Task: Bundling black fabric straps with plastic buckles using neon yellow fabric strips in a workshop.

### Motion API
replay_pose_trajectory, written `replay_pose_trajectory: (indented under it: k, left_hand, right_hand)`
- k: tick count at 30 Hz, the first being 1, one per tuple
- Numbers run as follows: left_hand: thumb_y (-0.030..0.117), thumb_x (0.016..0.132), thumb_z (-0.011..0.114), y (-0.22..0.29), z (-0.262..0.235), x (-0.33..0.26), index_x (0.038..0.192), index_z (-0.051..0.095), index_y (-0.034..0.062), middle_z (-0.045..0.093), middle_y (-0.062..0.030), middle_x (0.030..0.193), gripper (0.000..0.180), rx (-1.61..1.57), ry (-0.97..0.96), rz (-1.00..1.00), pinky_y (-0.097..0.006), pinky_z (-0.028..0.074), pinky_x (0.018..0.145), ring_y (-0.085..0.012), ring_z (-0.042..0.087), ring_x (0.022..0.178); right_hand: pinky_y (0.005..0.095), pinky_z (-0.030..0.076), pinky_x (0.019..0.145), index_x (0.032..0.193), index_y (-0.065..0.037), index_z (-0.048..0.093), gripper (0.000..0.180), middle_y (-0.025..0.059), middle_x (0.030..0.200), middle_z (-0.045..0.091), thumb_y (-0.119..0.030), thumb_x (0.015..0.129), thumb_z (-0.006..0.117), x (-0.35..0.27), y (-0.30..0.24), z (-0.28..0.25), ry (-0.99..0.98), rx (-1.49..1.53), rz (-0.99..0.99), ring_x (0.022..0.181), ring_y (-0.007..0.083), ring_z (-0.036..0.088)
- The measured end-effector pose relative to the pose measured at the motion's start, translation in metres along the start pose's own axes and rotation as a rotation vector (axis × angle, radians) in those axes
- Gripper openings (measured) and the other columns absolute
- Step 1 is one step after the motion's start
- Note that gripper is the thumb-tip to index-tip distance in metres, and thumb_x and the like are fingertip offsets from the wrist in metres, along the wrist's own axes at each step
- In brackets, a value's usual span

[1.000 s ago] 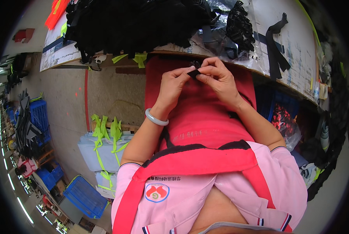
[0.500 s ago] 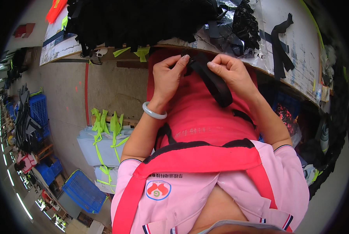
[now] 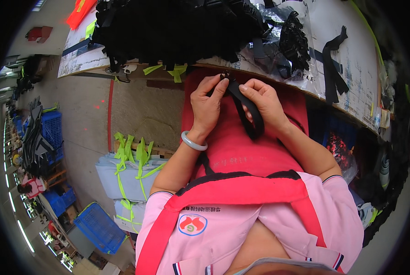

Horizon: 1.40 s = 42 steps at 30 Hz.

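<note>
A black webbing strap [image 3: 255, 124] hangs in a loop over my red apron, between my hands and close to the table's front edge. My left hand [image 3: 208, 103] is closed, thumb and forefinger pinching a small dark piece [image 3: 226, 76] that looks like a buckle at the strap's end. Its exact shape is lost in the dark. With thumb and fingers my right hand [image 3: 263, 104] grips the strap just beside it. The hands are a short way apart, and the strap's lower bend dangles below the right fingers.
Ahead, a large heap of black straps [image 3: 177, 32] covers part of the white table [image 3: 356, 55]. Right of it lie a clear plastic bag [image 3: 294, 46] of black pieces and a loose black strap [image 3: 332, 68]. Tied pale bundles [image 3: 129, 176] and a blue crate [image 3: 99, 228] stand at left.
My right hand has moved left and turned, coming closer to the left hand. The strap loop has swung left and hangs narrower. The whole view has shifted slightly.
</note>
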<state>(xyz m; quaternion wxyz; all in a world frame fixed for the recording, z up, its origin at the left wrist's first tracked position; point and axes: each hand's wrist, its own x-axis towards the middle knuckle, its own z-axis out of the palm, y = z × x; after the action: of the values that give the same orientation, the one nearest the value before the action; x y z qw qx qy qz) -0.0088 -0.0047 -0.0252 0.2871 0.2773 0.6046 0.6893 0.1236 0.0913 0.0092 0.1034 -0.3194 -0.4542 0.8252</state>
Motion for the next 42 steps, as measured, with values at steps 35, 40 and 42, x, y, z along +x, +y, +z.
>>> replay_pose_trajectory:
  k: [35, 40, 42]
  left_hand:
    - [0.012, 0.088, 0.066, 0.139, -0.042, 0.132, 0.108, 0.066, -0.0001, 0.067, -0.0043, 0.083, 0.024, 0.441, -0.027, 0.361, -0.018, 0.046, 0.055, -0.0080, 0.063, 0.069]
    - [0.012, 0.090, 0.064, 0.127, -0.038, 0.094, 0.105, 0.066, -0.0003, 0.064, -0.0015, 0.080, 0.020, 0.278, -0.026, 0.201, -0.018, 0.046, 0.055, -0.0070, 0.061, 0.068]
    - [0.015, 0.093, 0.062, 0.109, -0.044, 0.080, 0.111, 0.063, 0.0005, 0.064, -0.0031, 0.085, 0.024, 0.103, -0.127, 0.093, -0.017, 0.046, 0.052, -0.0085, 0.062, 0.068]
  right_hand:
    - [0.0275, 0.050, 0.057, 0.127, -0.011, 0.054, 0.039, 0.0051, 0.072, 0.063, -0.019, 0.090, 0.064, 0.090, -0.136, 0.032, 0.117, -0.977, -0.839, 0.059, 0.0123, 0.060]
    - [0.0207, 0.049, 0.056, 0.126, -0.010, 0.056, 0.036, 0.0021, 0.075, 0.062, -0.013, 0.091, 0.062, 0.086, -0.134, 0.027, 0.111, -0.693, -0.709, 0.062, 0.0054, 0.057]
    - [0.0210, 0.049, 0.057, 0.123, -0.009, 0.057, 0.033, 0.0022, 0.075, 0.062, -0.011, 0.091, 0.062, 0.080, -0.129, 0.029, 0.130, -0.663, -0.747, 0.062, 0.0054, 0.057]
